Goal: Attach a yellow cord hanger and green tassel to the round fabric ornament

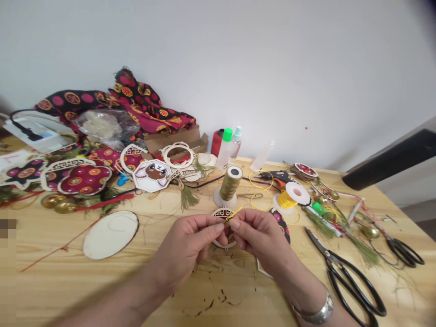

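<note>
Pale wall stands behind one wooden table in the head view. Two hands meet near the middle: the left hand and the right hand each have thumb and finger pinched together on one short yellow cord, their tips nearly touching; the knot there is small and partly covered, so the left hand's grip probably takes in olive thread too. One round ornament lies under the fingertips.

Beyond them stand one olive thread spool and, to its right, one yellow spool. Two bottles, one green-capped and one pale-capped, stand near the wall. Two scissors lie at the right, one large pair and one smaller pair. At the left are one white oval, two gold bells and one octagonal piece with an animal on it.
</note>
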`<state>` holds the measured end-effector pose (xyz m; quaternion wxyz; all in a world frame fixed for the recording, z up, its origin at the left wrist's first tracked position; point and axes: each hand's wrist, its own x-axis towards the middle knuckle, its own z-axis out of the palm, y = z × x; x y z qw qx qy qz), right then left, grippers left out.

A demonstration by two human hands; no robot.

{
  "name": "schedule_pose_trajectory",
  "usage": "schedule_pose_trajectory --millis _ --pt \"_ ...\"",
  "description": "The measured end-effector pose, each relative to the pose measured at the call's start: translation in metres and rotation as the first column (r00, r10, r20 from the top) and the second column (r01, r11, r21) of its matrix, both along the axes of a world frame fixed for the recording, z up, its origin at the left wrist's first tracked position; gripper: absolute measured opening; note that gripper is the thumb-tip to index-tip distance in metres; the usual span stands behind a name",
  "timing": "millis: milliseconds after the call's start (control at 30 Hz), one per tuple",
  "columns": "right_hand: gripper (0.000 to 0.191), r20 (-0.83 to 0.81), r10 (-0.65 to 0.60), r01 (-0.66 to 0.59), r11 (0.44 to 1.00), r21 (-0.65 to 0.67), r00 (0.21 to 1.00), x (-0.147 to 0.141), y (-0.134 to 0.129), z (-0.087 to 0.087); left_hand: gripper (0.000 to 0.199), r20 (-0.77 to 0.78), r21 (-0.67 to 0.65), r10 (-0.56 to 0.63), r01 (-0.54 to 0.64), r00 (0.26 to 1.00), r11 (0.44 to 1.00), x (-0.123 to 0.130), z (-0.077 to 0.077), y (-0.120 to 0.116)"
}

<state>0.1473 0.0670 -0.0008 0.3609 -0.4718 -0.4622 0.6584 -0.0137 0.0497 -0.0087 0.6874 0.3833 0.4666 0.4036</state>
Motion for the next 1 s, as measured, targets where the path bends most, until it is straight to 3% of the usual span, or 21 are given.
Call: schedule_pose_trajectory --millis 167,467,800,1000 --pt "0.035 0.006 0.029 -0.029 1.0 0.003 1.0 0.001 -0.001 0.003 0.019 -0.021 -0.011 0.021 -0.022 1.0 1.0 0.0 -0.002 0.001" --pt "0.02 0.107 0.256 -0.256 0.967 -0.014 0.961 0.003 -0.006 0.009 0.018 -0.105 0.059 0.069 -0.063 0.992 0.996 0.0 0.004 0.001" --pt "0.02 0.185 0.25 -0.279 0.949 0.147 0.95 0.001 -0.009 0.003 0.022 -0.236 0.205 0.103 -0.055 0.966 0.977 0.0 0.006 0.0" --pt "0.025 0.241 0.249 -0.299 0.932 0.202 0.938 -0.002 -0.011 0.003 0.02 -0.264 0.211 0.142 -0.086 0.954 0.974 0.0 0.004 0.0"
